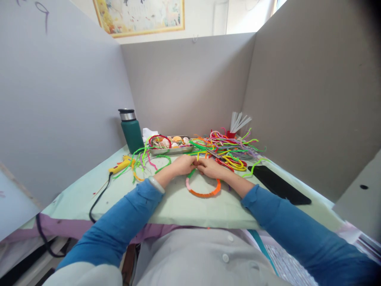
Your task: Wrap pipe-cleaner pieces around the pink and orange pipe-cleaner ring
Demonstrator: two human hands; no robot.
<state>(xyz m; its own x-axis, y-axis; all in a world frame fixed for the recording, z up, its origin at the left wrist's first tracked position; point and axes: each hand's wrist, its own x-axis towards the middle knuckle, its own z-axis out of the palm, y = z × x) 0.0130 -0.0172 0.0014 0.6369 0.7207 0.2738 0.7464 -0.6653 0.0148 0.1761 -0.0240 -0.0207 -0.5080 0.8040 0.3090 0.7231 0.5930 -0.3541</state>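
Observation:
A ring wrapped in fuzzy pipe cleaner (205, 194), orange along the bottom with pink and green on its left, lies on the table toward me. At its far side my left hand (183, 165) is closed, fingers pinched on the ring beside the green stretch. My right hand (210, 168) meets it there, its fingers closed too. A short yellow pipe cleaner end (198, 157) pokes up between the fingertips. My fingers hide the top of the ring and the exact grip.
Behind my hands are a metal tray (178, 150) of shells, loose pipe cleaners (238, 150) and scissors (218, 157). A yellow glue gun (120, 165) with a black cord and a green bottle (132, 135) stand left. A black phone-like slab (278, 184) lies right. Grey partitions (190, 83) enclose the table.

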